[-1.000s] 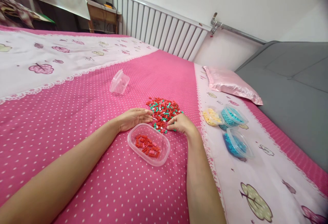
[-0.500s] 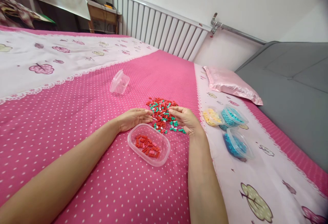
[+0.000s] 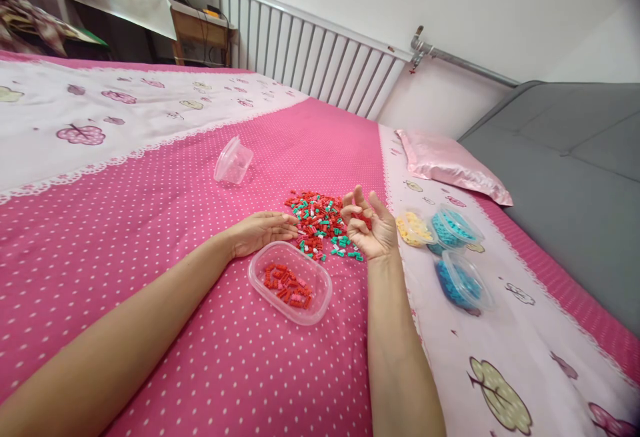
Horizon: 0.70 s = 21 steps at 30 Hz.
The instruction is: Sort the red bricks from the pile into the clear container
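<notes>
A mixed pile of small red, green, pink and white toy bricks (image 3: 316,212) lies on the pink bedspread (image 3: 310,384). My left hand (image 3: 257,233) rests at the pile's left edge, fingers stretched out and holding nothing that shows. To the right of the pile, my right hand (image 3: 377,236) is raised palm up with fingers curled, and red bricks (image 3: 364,220) sit in it. Close in front of the left hand stands a clear plastic tub (image 3: 325,304), with red and a few pink bricks (image 3: 287,284) inside.
Another clear tub (image 3: 234,162) lies tipped on its side at back left. To the right stand tubs of yellow bricks (image 3: 414,229), turquoise bricks (image 3: 453,227) and blue bricks (image 3: 456,284). A pink pillow (image 3: 453,165) lies beyond them, by the grey headboard (image 3: 575,150).
My right hand has moved up and right from the pile, turning its palm up, and red bricks now show in it. The left hand and the tubs have stayed put.
</notes>
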Motion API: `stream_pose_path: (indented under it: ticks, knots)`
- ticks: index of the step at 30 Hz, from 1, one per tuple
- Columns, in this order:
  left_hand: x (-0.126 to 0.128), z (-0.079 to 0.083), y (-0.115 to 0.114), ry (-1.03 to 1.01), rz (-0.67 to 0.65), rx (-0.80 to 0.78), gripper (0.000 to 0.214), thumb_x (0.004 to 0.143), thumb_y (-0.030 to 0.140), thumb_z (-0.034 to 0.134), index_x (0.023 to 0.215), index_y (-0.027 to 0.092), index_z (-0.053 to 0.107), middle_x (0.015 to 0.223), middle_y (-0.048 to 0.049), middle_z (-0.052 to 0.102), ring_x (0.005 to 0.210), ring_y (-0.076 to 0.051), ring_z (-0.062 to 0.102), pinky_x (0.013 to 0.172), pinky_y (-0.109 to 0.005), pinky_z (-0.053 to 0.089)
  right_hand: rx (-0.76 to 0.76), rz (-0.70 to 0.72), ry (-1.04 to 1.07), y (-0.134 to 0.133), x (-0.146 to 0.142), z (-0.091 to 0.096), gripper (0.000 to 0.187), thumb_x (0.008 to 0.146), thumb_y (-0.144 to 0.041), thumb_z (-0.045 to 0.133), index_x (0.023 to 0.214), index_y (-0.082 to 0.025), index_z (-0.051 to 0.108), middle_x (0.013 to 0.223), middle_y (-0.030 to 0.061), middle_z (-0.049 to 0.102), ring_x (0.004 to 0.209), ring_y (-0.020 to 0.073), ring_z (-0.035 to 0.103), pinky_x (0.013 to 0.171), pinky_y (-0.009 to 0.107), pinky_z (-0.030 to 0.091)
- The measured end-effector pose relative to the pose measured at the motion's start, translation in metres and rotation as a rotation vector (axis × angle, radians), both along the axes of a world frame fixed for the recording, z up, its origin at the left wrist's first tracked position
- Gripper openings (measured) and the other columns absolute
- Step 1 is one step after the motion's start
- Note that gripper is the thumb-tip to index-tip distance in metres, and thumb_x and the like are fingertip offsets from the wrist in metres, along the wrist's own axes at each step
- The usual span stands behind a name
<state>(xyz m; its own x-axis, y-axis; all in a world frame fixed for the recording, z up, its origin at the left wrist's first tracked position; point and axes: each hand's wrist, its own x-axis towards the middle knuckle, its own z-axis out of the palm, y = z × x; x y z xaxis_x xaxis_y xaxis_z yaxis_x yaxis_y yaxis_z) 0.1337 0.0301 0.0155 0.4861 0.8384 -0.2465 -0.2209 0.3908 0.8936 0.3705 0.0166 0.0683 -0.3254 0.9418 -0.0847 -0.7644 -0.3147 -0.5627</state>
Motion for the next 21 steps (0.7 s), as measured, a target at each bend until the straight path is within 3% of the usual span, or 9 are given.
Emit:
stream_pose_path:
  ticks: [4, 10, 15, 21]
  knots:
    - [0.000, 0.000, 0.000, -0.002, 0.009, -0.011, 0.022, 0.088, 0.017, 0.048, 0.097, 0.007, 0.065, 0.092, -0.0141, 0.071, 0.086, -0.016, 0.067, 0.084, -0.024, 0.050, -0.023, -0.042, -0.107, 0.000, -0.003, 0.003, 0.025, 0.075, -0.041, 0.067, 0.083, -0.017, 0.065, 0.067, -0.0014, 0.057, 0.049, 0.0011, 0.045, 0.029, 0.008, 0.019]
    - [0.001, -0.001, 0.000, -0.003, 0.014, -0.008, 0.021, 0.087, 0.016, 0.049, 0.098, 0.007, 0.065, 0.093, -0.0139, 0.071, 0.087, -0.016, 0.067, 0.086, -0.025, 0.050, 0.028, -0.174, -0.703, 0.001, -0.009, -0.008, 0.038, 0.055, -0.043, 0.080, 0.077, -0.015, 0.067, 0.045, -0.0116, 0.033, 0.036, 0.0002, 0.020, 0.032, 0.014, 0.010]
    - [0.000, -0.001, 0.000, -0.017, 0.010, -0.015, 0.020, 0.087, 0.017, 0.050, 0.094, 0.008, 0.066, 0.090, -0.0127, 0.071, 0.087, -0.017, 0.067, 0.084, -0.025, 0.050, 0.165, -0.071, -1.242, -0.002, -0.012, -0.016, 0.030, 0.050, -0.032, 0.081, 0.071, -0.013, 0.070, 0.044, -0.0085, 0.046, 0.043, 0.0040, 0.035, 0.046, 0.020, 0.029]
    - [0.000, -0.001, 0.000, -0.025, 0.017, -0.013, 0.020, 0.086, 0.016, 0.051, 0.096, 0.008, 0.067, 0.091, -0.0134, 0.071, 0.086, -0.016, 0.067, 0.086, -0.026, 0.050, 0.258, 0.077, -1.611, 0.003, -0.016, -0.029, 0.022, 0.050, -0.022, 0.079, 0.068, -0.014, 0.072, 0.048, -0.0053, 0.055, 0.049, 0.0076, 0.046, 0.052, 0.023, 0.034]
